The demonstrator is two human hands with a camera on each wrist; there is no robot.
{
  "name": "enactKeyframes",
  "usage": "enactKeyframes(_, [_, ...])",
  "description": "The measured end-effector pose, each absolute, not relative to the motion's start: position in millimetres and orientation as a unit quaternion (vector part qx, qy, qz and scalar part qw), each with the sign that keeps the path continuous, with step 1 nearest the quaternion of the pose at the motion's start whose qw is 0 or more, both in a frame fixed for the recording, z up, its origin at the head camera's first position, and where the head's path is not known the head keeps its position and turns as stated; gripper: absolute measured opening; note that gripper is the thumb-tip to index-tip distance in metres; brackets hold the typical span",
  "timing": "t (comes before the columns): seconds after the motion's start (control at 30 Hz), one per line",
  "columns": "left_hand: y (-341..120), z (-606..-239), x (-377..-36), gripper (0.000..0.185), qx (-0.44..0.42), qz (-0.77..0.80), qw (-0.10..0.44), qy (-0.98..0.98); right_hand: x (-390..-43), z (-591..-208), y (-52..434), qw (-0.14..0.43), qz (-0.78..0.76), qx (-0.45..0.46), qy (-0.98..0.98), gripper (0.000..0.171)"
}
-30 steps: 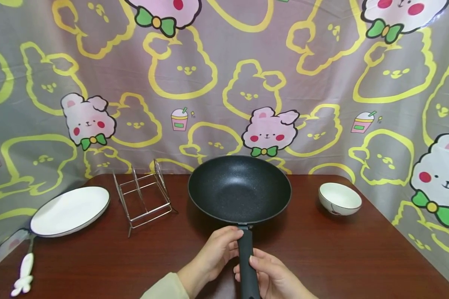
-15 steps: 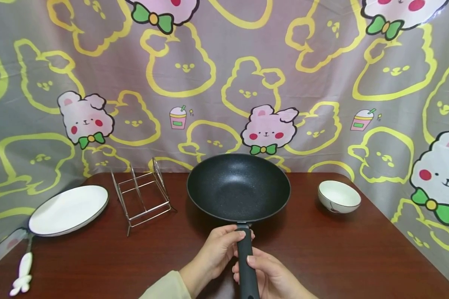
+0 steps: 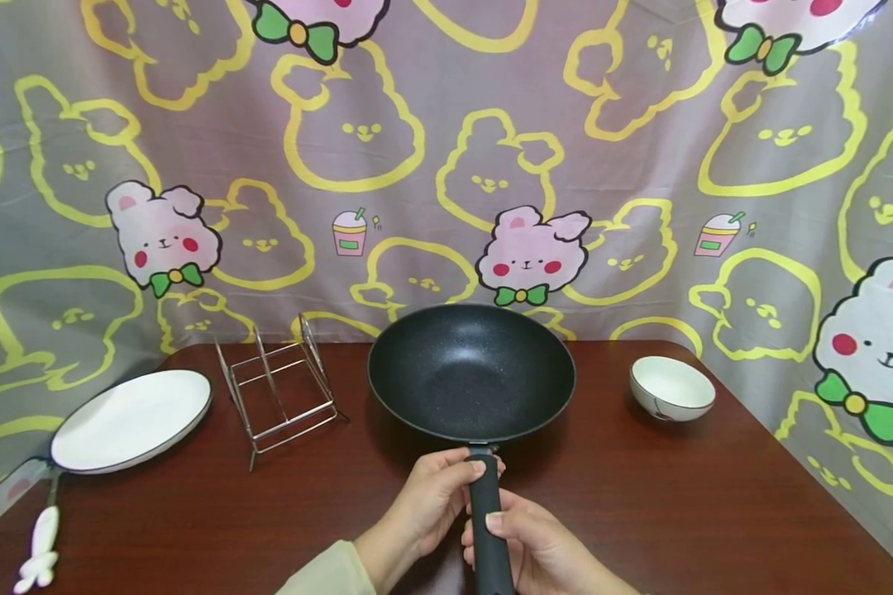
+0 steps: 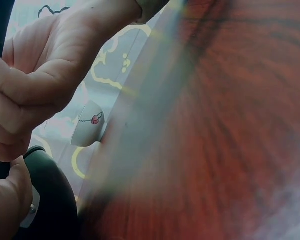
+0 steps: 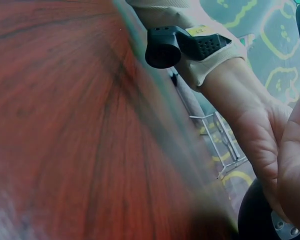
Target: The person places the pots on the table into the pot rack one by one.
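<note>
A black non-stick wok pan [image 3: 470, 370] sits on the dark wooden table [image 3: 677, 496], its straight black handle [image 3: 487, 529] pointing toward me. My left hand [image 3: 439, 500] grips the handle near the pan's rim, thumb on top. My right hand [image 3: 532, 549] grips the handle lower down, fingers curled round it. In the left wrist view the right hand [image 4: 35, 75] fills the upper left, with the pan's underside [image 4: 52, 200] below it. The right wrist view shows the left hand [image 5: 270, 145], its cream sleeve [image 5: 200, 65] and part of the pan [image 5: 257, 220].
A white plate [image 3: 130, 419] lies at the table's left, a white rabbit-shaped handle [image 3: 37, 560] near the front left corner. A wire dish rack [image 3: 277, 392] stands left of the pan. A small white bowl [image 3: 671, 388] sits at the right. Patterned cloth [image 3: 446, 165] hangs behind.
The view has drifted slightly, shifting everything a little left and up. Both hands keep their hold on the handle; the pan stays in place.
</note>
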State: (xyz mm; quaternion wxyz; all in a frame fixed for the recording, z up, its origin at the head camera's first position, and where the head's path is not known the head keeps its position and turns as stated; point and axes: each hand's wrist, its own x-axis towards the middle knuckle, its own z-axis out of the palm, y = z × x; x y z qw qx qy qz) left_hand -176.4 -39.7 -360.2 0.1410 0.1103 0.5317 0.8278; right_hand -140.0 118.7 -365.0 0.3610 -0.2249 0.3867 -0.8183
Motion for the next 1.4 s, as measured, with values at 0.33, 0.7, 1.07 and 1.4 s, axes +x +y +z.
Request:
enactKeyframes(0.33, [-43.4, -353.9, -171.6, 0.034, 0.126, 0.830, 0.128, 0.527, -139.0, -361.8, 117.6, 0.355, -0.808, -0.232, 0.408, 0.031])
enactKeyframes(0.7, [-46.0, -348.5, -169.8, 0.038, 0.161, 0.831, 0.117, 0.520, -136.8, -353.6, 115.5, 0.356, -0.811, -0.251, 0.390, 0.034])
enactKeyframes(1.07, [-53.5, -349.7, -171.4, 0.043, 0.183, 0.830, 0.108, 0.516, -140.6, -353.0, 111.6, 0.342, -0.781, -0.250, 0.459, 0.045])
enactKeyframes(1.4, [-61.2, -350.1, -176.8, 0.043, 0.194, 0.826, 0.087, 0.521, -146.8, -350.6, 106.8, 0.317, -0.733, -0.262, 0.542, 0.052])
